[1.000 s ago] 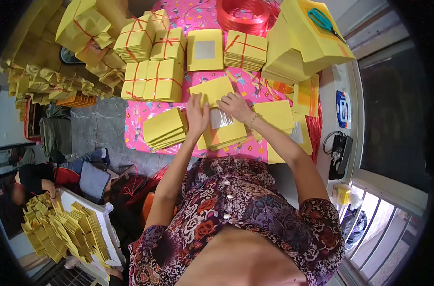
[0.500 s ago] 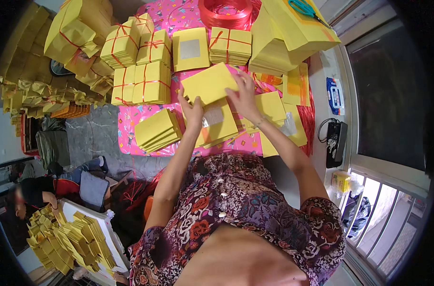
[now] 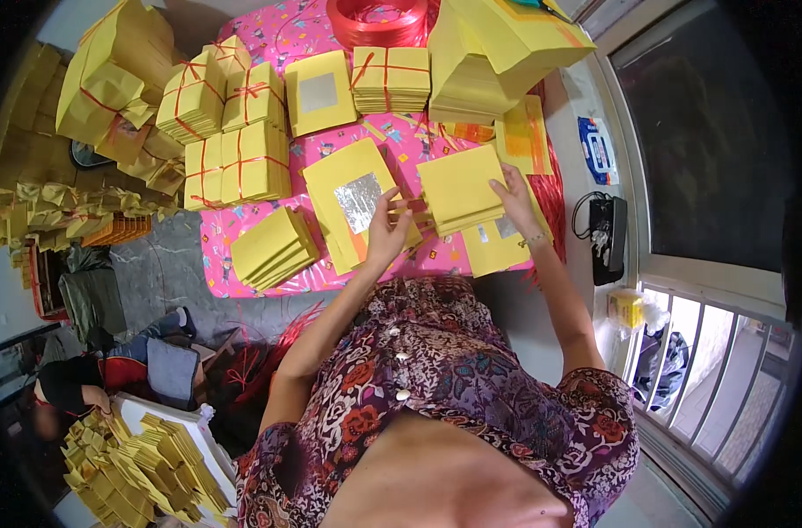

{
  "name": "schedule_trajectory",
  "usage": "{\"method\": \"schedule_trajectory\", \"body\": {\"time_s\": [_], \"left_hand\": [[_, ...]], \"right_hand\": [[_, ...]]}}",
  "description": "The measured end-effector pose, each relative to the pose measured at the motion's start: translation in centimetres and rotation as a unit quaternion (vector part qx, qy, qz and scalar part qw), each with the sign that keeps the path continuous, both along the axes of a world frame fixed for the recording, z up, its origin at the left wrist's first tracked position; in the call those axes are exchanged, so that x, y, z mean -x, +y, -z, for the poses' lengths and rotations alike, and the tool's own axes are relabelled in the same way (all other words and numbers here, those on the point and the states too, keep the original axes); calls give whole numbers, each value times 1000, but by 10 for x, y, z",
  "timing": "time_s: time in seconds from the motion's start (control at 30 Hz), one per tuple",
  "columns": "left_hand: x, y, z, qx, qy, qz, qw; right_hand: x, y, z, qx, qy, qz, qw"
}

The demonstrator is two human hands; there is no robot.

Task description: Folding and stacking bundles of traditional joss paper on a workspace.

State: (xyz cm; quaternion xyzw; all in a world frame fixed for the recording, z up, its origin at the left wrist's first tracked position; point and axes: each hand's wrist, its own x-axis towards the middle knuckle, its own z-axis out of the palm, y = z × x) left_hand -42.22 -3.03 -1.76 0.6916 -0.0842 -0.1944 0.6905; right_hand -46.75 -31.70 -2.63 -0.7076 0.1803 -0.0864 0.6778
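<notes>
My right hand grips the right edge of a folded packet of yellow joss paper, thumb on top. That packet lies on a small stack of similar ones, right of the middle. My left hand is open, fingers spread, over the right side of a pile of yellow sheets with a silver foil square. Whether its fingertips touch the sheets I cannot tell. A fanned stack of folded yellow packets lies further left. Under the right stack, another sheet with a silver square partly shows.
Bundles tied with red ribbon stand at the back left. A red ribbon roll and tall yellow stacks are behind. Pink patterned cloth covers the table. A person sits lower left beside more yellow paper.
My right hand has brought the packet rightward and down onto the right stack. My left hand has let go of it and moved over the foil-square pile. The whole view has shifted slightly.
</notes>
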Motion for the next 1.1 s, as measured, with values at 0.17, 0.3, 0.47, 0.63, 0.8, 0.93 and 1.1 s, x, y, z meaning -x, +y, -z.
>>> {"method": "schedule_trajectory", "body": {"time_s": [0.17, 0.3, 0.47, 0.63, 0.8, 0.93, 1.1], "left_hand": [[-3, 17, 5, -46, -21, 33, 998], [-1, 28, 7, -69, -21, 45, 996], [4, 40, 13, -127, -37, 30, 991], [6, 45, 13, -143, -75, 33, 986], [5, 59, -2, -248, -153, 70, 954], [7, 70, -9, -311, -236, 84, 917], [8, 83, -16, -366, -276, 127, 880]], "right_hand": [[8, -11, 24, 59, 33, 25, 997], [21, -7, 39, 314, 25, 16, 949], [16, 18, 4, 568, -14, 2, 823], [13, 23, 5, 460, 28, -152, 874], [24, 44, 15, 555, 11, -146, 819], [29, 48, 21, 561, 20, -111, 820], [24, 45, 12, 555, 14, -114, 824]]}}
